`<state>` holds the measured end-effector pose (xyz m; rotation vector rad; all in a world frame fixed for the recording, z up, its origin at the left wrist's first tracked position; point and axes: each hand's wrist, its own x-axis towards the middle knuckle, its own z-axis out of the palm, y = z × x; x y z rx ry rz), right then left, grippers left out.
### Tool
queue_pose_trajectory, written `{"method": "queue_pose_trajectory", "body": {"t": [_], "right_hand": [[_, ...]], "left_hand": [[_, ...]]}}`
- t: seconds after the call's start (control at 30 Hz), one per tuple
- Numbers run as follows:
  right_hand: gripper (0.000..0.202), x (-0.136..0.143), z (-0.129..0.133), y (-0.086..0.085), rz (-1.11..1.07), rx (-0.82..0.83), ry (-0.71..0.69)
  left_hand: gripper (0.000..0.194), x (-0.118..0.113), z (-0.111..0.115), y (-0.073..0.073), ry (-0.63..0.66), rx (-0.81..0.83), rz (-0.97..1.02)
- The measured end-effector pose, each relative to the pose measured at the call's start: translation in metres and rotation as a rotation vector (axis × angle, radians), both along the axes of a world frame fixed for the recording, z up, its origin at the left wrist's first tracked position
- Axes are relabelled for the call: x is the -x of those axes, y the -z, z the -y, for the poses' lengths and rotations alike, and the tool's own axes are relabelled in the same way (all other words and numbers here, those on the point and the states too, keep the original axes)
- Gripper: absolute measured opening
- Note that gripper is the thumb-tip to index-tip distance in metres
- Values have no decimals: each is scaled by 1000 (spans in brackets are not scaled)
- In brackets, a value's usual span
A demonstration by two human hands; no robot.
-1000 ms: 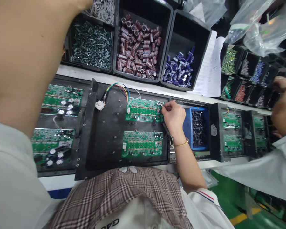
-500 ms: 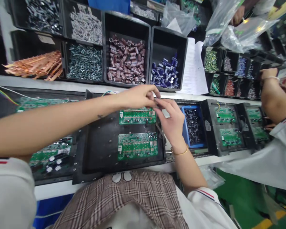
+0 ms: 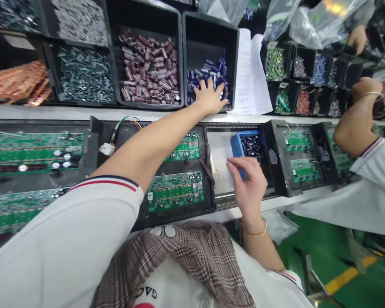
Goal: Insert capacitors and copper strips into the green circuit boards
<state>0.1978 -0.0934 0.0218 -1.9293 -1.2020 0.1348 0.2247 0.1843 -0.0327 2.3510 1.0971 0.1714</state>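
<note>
My left hand (image 3: pixel 209 97) reaches into the front of a black bin (image 3: pixel 208 40). Its fingers are spread over blue cylindrical capacitors (image 3: pixel 213 68), touching or just above them. My right hand (image 3: pixel 249 182) hovers beside a blue tray (image 3: pixel 236 147) of small dark parts (image 3: pixel 252 145). Its thumb and index finger are pinched together; whatever they hold is too small to make out. Left of that hand, a green circuit board (image 3: pixel 176 191) lies in a black frame, with a second board (image 3: pixel 189 146) behind it, partly covered by my left forearm.
Brown capacitors (image 3: pixel 150 70), dark green parts (image 3: pixel 85 75) and copper strips (image 3: pixel 19 81) fill bins at the back left. Paper sheets (image 3: pixel 248 77) lie right of the blue capacitors. More boards (image 3: pixel 35 147) sit at far left. A co-worker's arm (image 3: pixel 356 119) works at the right.
My hands, together above the rear board before, have parted. The left has moved back into the blue capacitor bin and spread its fingers; the right has shifted right and nearer me. The view has shifted.
</note>
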Motion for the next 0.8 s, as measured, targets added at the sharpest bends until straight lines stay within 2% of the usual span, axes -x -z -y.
{"method": "queue_pose_trajectory", "body": {"t": [0.07, 0.17, 0.3, 0.37, 0.47, 0.57, 0.67, 0.7, 0.73, 0.8], "right_hand": [[13, 10, 14, 2, -32, 62, -80], [17, 24, 31, 7, -56, 136, -181], [16, 34, 39, 13, -16, 178, -191], [16, 36, 37, 17, 11, 173, -207], [16, 37, 30, 27, 71, 182, -246], [12, 38, 24, 37, 149, 226, -183], [10, 40, 19, 46, 158, 232, -128], [10, 41, 18, 48, 147, 222, -124], [10, 41, 17, 49, 132, 209, -121], [9, 42, 16, 52, 104, 181, -113]], "left_hand": [[73, -1, -9, 6, 38, 37, 67], [66, 11, -21, 6, 144, 76, 142], [45, 25, -26, 0, 195, 82, 173], [35, 27, -25, -4, 195, 70, 206], [33, 26, -27, -11, 175, 47, 270], [31, 24, -35, -17, 136, 30, 332], [22, 20, -46, -21, 78, 4, 492], [19, 17, -49, -23, 38, 48, 571], [18, 14, -52, -24, -20, 166, 654], [23, 8, -55, -28, -146, 550, 779]]}}
